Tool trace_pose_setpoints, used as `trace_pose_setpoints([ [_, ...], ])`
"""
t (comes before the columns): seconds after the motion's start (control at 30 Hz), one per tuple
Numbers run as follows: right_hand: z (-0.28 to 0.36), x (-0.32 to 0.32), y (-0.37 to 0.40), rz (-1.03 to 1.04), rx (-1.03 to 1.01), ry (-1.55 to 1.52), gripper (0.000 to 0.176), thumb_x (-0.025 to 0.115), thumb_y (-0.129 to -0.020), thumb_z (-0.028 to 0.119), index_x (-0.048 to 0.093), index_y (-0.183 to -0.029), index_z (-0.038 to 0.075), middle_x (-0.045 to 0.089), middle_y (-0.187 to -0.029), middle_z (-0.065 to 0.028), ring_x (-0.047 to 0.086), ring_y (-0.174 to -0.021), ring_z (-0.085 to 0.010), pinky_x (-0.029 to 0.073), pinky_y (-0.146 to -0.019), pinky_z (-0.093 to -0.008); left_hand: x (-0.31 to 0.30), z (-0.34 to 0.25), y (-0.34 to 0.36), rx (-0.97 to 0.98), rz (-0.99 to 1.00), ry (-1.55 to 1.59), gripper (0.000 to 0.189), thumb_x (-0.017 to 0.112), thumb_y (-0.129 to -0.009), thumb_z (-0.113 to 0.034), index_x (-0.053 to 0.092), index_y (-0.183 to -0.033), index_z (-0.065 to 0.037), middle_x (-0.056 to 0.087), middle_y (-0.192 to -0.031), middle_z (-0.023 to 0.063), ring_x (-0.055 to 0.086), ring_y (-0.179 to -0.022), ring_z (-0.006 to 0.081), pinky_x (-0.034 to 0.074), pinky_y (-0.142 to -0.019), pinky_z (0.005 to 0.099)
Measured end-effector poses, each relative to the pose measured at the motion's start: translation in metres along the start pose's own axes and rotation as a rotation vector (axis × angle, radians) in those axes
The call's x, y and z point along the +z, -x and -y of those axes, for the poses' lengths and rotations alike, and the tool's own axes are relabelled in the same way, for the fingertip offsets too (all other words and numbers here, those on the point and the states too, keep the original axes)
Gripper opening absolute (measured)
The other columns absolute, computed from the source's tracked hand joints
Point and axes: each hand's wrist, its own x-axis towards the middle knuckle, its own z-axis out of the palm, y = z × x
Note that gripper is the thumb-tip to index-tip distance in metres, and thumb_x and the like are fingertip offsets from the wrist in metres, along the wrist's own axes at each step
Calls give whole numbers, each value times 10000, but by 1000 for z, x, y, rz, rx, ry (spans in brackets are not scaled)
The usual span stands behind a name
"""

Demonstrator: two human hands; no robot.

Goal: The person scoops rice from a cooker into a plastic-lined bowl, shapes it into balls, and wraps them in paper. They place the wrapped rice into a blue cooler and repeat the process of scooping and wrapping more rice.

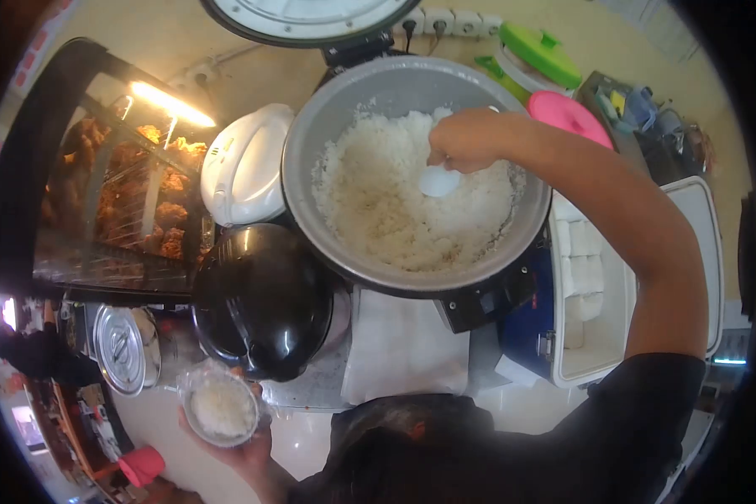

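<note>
A large grey rice cooker pot (357,94) stands in front of me, holding white cooked rice (378,181). My right hand (472,140) reaches down into it, fingers closed around a white rice paddle (439,181) whose blade rests at the rice surface. Low on the left, my left hand (248,454) is wrapped round the underside of a small bowl (227,440). Clear plastic lines this bowl and sticks out past its rim, with a portion of rice (223,406) inside. The fingers under the bowl are partly hidden.
A lit glass cabinet (101,176) of fried food is at left. Beside the pot sit a white rice cooker (248,164) and a black-lidded one (265,302). Paper sheets (403,344) lie in front. An open cooler box (601,336) holds white wrapped packs (581,260) at right.
</note>
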Motion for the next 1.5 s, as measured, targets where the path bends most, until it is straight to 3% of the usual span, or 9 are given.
trace_pose_setpoints([
  [0.2,-8,37,-53,-2,-24,-17,309,609,-863,147,698,-1156,184,693,-914,-110,668,-864,-341,517,-741,-447,-4,27,-14,22,72,-54,704,422,-919,-616,436,-1354,-63,521,-1212,274,534,-1155,402,502,-854,536],
  [0.53,52,43,-47,228,-301,-452,235,605,-887,138,725,-1087,107,705,-853,-133,651,-789,-314,498,-708,-402,11,37,-37,-324,250,222,662,577,-873,-570,395,-1342,-141,439,-1231,282,482,-1162,459,479,-981,543],
  [0.83,17,16,4,242,-265,-778,306,640,-843,39,685,-1141,-18,737,-964,-88,634,-771,-125,498,-677,-291,21,29,-23,-275,117,217,800,615,-799,-608,421,-1358,-69,462,-1255,307,553,-1098,444,561,-806,532],
  [0.9,15,-2,29,187,-132,-908,319,642,-832,16,685,-1144,-30,729,-903,-56,598,-705,-82,475,-606,-254,44,30,-21,-289,-28,103,826,549,-816,-643,429,-1371,-42,475,-1311,284,577,-1123,392,575,-774,518],
  [1.1,59,-66,96,-162,-170,-963,310,619,-834,5,699,-1133,-19,657,-767,10,480,-565,-27,368,-499,-191,63,40,-27,-392,251,92,570,435,-898,-600,556,-1235,-156,606,-1162,80,625,-987,262,511,-614,404],
  [1.2,124,-99,109,-234,-313,-828,303,619,-827,1,705,-1116,-23,679,-748,-28,514,-601,-39,407,-519,-216,74,51,-18,-374,331,28,502,396,-927,-583,602,-1180,-201,653,-1101,10,644,-924,215,490,-538,344],
  [1.27,160,-81,91,-610,-559,-375,370,614,-826,20,665,-1191,-14,690,-762,-95,592,-656,-93,469,-545,-280,71,52,-11,-391,396,83,510,389,-929,-588,601,-1180,-197,655,-1103,19,643,-939,210,503,-566,337],
  [1.4,300,-25,115,-541,-110,141,569,531,-839,32,450,-1401,-14,590,-891,-209,651,-758,-348,542,-636,-421,62,51,5,-379,219,167,503,388,-931,-572,604,-1172,-186,653,-1104,28,625,-993,207,519,-718,382],
  [1.5,324,25,111,-595,-198,-144,614,521,-829,10,393,-1428,-35,548,-909,-222,633,-734,-383,548,-647,-424,36,51,8,-333,166,112,455,405,-924,-526,614,-1129,-177,647,-1067,26,606,-1004,220,490,-818,375],
])
